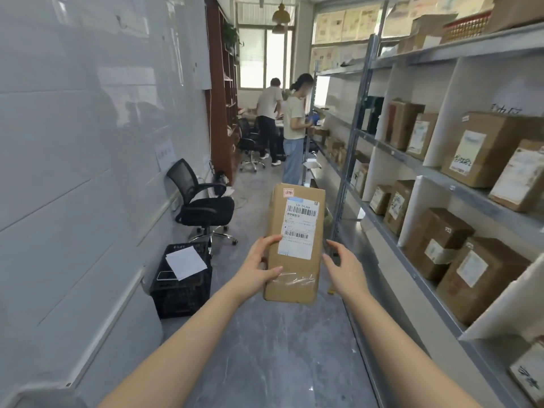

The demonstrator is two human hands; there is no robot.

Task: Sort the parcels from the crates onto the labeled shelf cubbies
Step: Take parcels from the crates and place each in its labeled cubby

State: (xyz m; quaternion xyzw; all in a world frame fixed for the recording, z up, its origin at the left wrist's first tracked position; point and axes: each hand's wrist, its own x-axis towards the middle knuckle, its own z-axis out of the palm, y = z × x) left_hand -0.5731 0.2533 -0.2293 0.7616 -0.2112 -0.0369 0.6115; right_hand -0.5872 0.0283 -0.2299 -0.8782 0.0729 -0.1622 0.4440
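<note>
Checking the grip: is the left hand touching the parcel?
Touching. The head view shows the left hand with its thumb lying across the front face of the parcel and its fingers curled over the left edge.

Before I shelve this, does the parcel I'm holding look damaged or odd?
Mostly fine. The clear tape across the near end of the parcel is wrinkled and puckered; the cardboard and shipping label look intact.

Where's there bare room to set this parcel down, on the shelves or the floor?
For the parcel: bare floor runs between the black crate and the shelf rack. The middle shelf left of the black box looks open. The near cubbies are crowded with brown boxes, and paper covers the crate top.
</note>
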